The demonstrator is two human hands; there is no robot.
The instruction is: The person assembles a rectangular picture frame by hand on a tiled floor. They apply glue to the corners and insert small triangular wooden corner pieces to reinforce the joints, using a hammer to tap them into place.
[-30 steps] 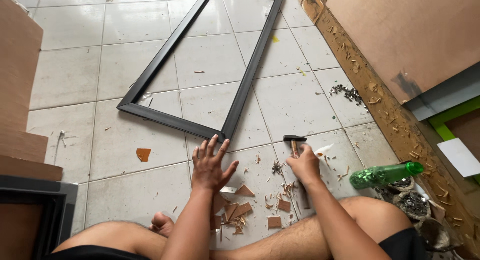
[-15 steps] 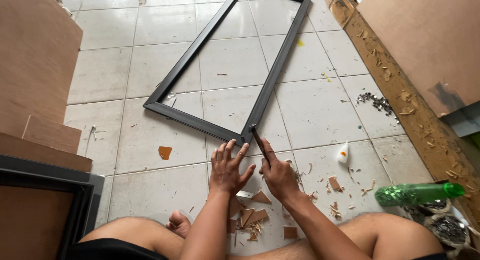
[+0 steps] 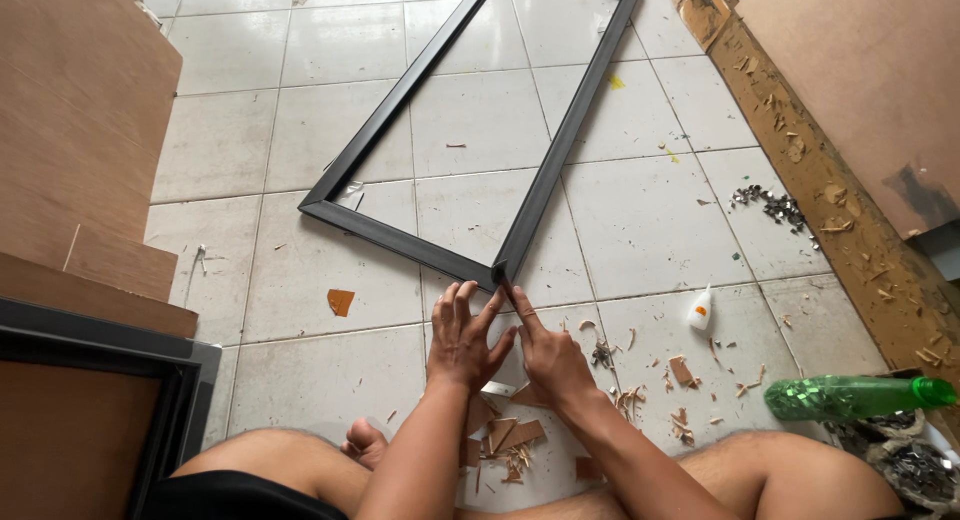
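legs: person sits on the tiled floor (image 3: 300, 280), bare knees along the bottom edge of the frame.
scraps: wood offcuts (image 3: 500, 435) between the legs, lower centre; more chips and shavings scattered to the right.
left hand (image 3: 462, 342): lower centre, fingers spread, open, tips just short of the frame corner. Holds nothing.
right hand (image 3: 545, 355): just beside the left, forefinger stretched out onto the near corner of the black frame (image 3: 545, 180). Pinches nothing.
change: a second ago the right hand was off to the right by a small dark tool; half a second ago it carried something thin and dark toward the corner. Now both hands meet at the corner, no tool in view. Looks like checking or pressing the joint.
bottle: green plastic bottle (image 3: 850, 397) lying lower right.
glue: small white glue bottle (image 3: 701, 308) right of centre, apart from the hands.
frame: flat on the tiles, running from centre to the top of the picture.
boards: brown panels at left and upper right.
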